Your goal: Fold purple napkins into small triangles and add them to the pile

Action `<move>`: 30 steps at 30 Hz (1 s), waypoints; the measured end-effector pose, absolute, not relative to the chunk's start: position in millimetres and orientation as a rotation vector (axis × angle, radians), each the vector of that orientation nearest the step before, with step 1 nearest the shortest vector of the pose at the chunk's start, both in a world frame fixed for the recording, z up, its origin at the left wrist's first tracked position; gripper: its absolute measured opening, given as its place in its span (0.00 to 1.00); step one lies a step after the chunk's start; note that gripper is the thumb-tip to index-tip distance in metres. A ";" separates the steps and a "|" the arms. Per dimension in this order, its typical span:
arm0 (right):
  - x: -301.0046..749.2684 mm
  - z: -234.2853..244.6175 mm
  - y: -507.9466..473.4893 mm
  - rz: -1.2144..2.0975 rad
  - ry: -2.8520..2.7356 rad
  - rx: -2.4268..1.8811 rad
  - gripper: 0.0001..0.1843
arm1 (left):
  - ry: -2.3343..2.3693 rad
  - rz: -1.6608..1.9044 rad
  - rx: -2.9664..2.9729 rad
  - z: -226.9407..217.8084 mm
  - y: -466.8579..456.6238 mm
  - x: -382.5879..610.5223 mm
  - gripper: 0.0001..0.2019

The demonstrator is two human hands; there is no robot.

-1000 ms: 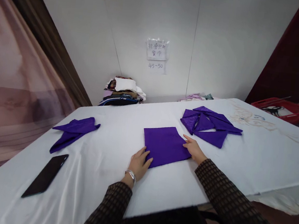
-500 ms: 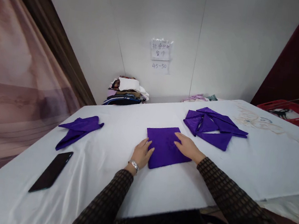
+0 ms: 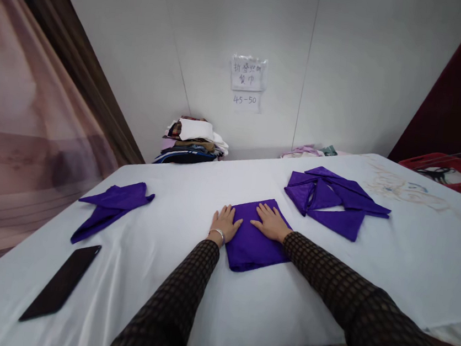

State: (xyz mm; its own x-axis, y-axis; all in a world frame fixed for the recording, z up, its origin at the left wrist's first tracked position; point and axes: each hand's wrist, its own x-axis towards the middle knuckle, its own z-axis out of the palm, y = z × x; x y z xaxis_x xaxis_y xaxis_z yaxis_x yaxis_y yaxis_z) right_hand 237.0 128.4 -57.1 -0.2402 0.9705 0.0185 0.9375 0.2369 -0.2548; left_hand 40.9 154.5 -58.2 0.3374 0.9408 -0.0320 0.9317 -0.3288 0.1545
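Note:
A purple cloth napkin (image 3: 253,248), folded into a rough square, lies flat on the white-covered table in front of me. My left hand (image 3: 225,225) rests open on its left edge, fingers spread; a silver bracelet circles the wrist. Palm down, my right hand (image 3: 270,222) lies open across its upper right part. To the right are several folded purple napkins (image 3: 335,221), their pointed shapes overlapping in a loose ring. At the left sits another folded purple napkin (image 3: 112,207) with pointed ends.
A dark phone (image 3: 62,282) lies at the table's left front. Behind the table are a stack of clothes (image 3: 194,144) and more fabric (image 3: 305,151). A red basket (image 3: 449,170) stands at the far right. Paper signs (image 3: 247,80) hang on the wall; a curtain (image 3: 43,135) hangs left.
Both hands have moved onto the napkin and now lie flatter, the right one further left. The napkin's near edge looks rounded and thicker than before. The view has shifted slightly.

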 end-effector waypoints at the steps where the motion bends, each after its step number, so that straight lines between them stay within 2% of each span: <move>1: 238.7 -59.3 127.6 0.279 -2.324 -1.823 0.39 | 1.729 0.100 2.452 -59.8 154.3 40.3 0.32; 8: 237.4 -49.2 135.8 0.422 -2.355 -1.864 0.41 | 1.708 0.183 2.464 -63.4 154.2 39.2 0.30; 15: 244.5 -45.5 160.5 0.222 -2.259 -1.848 0.36 | 1.700 0.469 2.371 -64.4 153.7 34.8 0.29; 20: 267.6 -47.0 177.4 0.248 -2.171 -1.831 0.27 | 1.812 0.672 2.124 -64.9 159.8 30.6 0.26; 30: 293.8 -25.1 210.4 0.442 -2.189 -1.817 0.12 | 1.784 0.798 2.006 -62.1 165.9 26.6 0.21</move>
